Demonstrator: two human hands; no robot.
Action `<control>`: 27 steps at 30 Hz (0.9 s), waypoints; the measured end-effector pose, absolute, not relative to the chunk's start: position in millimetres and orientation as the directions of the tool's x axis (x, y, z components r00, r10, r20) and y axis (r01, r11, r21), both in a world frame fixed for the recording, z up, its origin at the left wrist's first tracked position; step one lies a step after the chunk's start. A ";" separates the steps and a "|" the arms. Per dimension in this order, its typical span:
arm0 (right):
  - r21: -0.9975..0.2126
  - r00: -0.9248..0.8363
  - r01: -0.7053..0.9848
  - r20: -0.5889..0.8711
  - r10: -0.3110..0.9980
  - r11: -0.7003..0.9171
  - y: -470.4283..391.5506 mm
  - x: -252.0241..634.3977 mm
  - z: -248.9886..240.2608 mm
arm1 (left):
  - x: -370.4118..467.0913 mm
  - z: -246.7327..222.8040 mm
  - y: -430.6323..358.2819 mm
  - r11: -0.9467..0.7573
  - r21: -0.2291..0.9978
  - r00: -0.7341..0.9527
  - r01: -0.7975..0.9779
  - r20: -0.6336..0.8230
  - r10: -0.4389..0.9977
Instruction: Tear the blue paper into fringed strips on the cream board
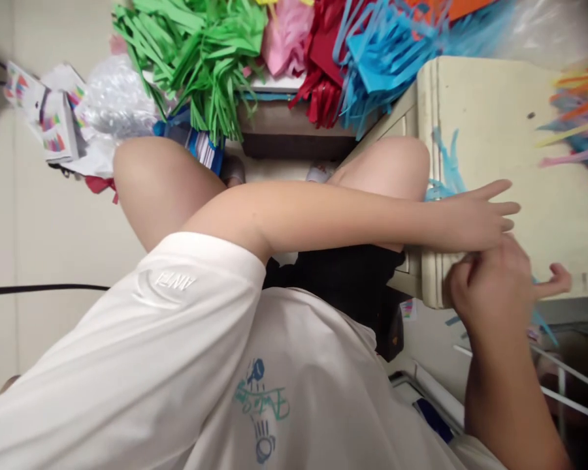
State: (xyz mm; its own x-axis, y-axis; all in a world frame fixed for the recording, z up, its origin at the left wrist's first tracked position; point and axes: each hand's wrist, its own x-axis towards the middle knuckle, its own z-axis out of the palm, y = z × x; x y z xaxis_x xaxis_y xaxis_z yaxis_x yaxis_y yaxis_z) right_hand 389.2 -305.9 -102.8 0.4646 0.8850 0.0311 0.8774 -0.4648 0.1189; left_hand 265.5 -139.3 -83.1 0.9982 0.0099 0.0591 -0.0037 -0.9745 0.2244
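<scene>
Far to the left of the cream desk (494, 117), on the floor: white printed packets (49, 117) and crumpled clear plastic (112, 98). Nearer the desk, heaped past the bare knees: green paper strips (200, 59), then pink strips (284, 32), red strips (323, 72), and a blue heap (382, 59) spilling against the desk's far corner. On the desk's near edge, loose blue strips (445, 170) just beside the left hand (475, 219), reached across the lap, palm down on the desk top, fingers straight and slightly apart. Touching it, at the desk's near corner, the right hand (494, 287): fingers curled in, little finger sticking out, perhaps pinching a blue strip, though too blurred to tell. At the desk's right end, well apart from both hands, mixed coloured strips (578, 111).
</scene>
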 end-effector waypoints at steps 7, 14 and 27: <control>0.080 0.532 0.847 -0.148 0.834 -0.526 -313.5 366.3 -97.5 | 258.3 -82.7 -138.4 -0.967 0.256 0.997 0.004 0.070 0.023; 0.127 0.589 0.808 -0.217 0.779 -0.576 -320.6 379.5 -101.6 | 261.2 -91.6 -138.1 -0.987 0.147 0.995 0.068 0.057 0.077; 0.243 0.610 0.776 -0.049 0.791 -0.583 -318.7 430.3 -119.2 | 362.6 -108.1 -118.8 -0.543 -0.358 0.644 -0.759 -0.292 -0.707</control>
State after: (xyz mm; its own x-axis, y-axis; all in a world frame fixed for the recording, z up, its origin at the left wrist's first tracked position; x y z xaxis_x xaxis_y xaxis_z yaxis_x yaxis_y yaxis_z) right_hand 430.3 -318.7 -119.2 0.6099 0.7910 -0.0495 0.7755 -0.5828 0.2427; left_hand 362.6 -118.8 -108.1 0.6438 -0.7074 -0.2918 -0.7593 -0.5434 -0.3581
